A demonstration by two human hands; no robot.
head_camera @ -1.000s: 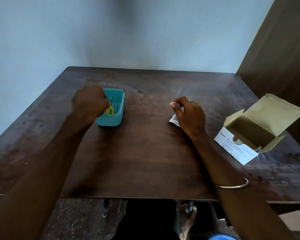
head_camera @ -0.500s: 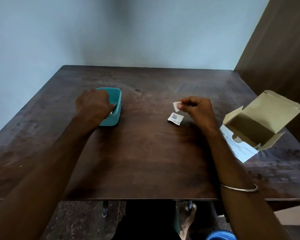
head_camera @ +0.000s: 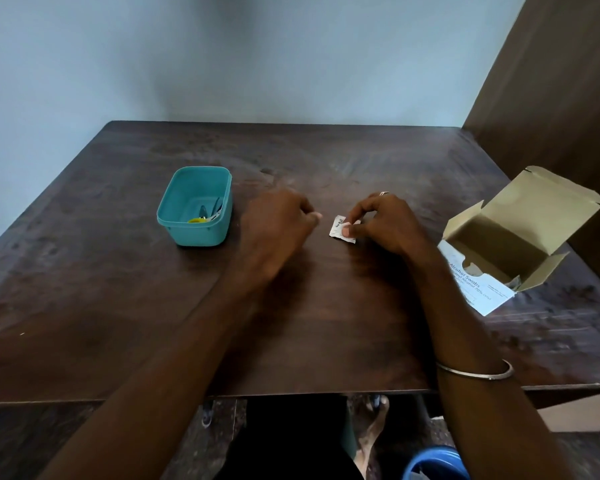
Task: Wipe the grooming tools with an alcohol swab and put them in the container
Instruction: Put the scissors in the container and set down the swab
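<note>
Our left hand (head_camera: 278, 223) has come away from the teal container (head_camera: 194, 206), where the grooming tools (head_camera: 207, 214) now lie at about ten o'clock on the worktop (head_camera: 118, 306), so the putting away looks done. It is motion-blurred, fingers curled on nothing we can see. Our right hand (head_camera: 378, 220) pinches the swab packet (head_camera: 338, 230) at centre; the swab itself is hidden.

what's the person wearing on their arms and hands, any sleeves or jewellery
Both forearms are bare, with no sleeves in view. The right wrist carries a thin silver-coloured bangle, and a small ring glints on a finger of the right hand. The left hand shows no jewellery or glove.
</note>
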